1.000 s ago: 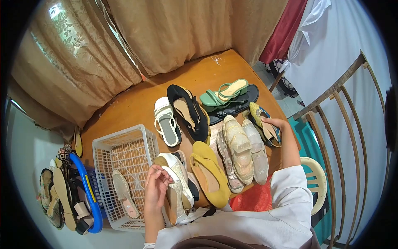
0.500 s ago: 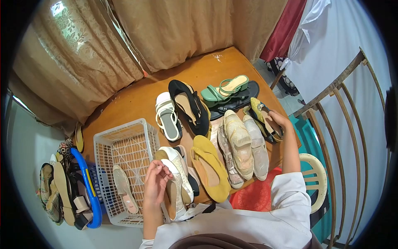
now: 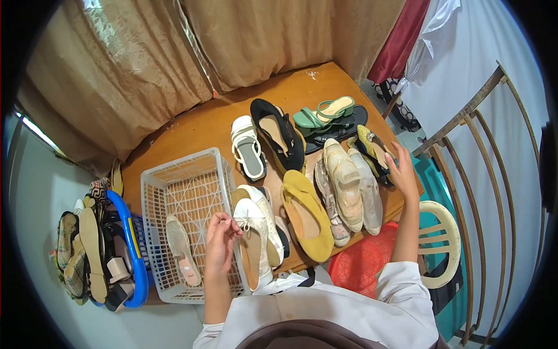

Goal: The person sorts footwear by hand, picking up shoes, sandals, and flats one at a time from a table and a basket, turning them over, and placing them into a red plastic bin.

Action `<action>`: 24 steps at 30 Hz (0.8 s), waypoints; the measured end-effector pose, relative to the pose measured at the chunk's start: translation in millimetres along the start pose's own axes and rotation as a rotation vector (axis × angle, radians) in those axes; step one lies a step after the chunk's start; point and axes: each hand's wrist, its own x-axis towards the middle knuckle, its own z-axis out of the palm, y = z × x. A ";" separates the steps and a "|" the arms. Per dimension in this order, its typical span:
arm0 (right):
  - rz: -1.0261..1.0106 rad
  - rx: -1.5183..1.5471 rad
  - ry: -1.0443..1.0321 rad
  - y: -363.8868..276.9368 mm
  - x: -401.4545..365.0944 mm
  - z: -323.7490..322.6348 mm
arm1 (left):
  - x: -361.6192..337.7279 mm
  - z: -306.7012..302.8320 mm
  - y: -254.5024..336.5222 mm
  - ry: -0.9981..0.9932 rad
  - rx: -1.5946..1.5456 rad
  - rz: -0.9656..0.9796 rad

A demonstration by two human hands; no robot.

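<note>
Our right hand [image 3: 404, 174] has loosened from the yellow-and-black shoes [image 3: 365, 136], its fingers now spread just beside them. They lie by the right edge of the table [image 3: 192, 125]; a stray knuckle brushing them could tip one over. Our right forearm reaches forward past that edge; our left hand [image 3: 218, 241] rises beside the white bow shoe [image 3: 247, 208], fingertips pressed together, nothing visible between them.

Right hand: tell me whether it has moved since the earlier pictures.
Yes: against the green sandal, the right hand has moved farther off, down and slightly right in the view.
</note>
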 end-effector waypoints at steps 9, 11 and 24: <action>0.043 0.637 -0.477 -162.3 -127.2 20.5 | 2.3 -47.9 -34.0 0.014 1.044 0.271; 0.015 0.576 -0.810 -177.6 -148.3 38.1 | 5.0 -41.4 -32.5 0.032 1.141 0.302; 0.017 0.118 -0.344 -226.7 -210.1 131.2 | 41.1 -48.6 -43.5 -0.135 1.160 0.623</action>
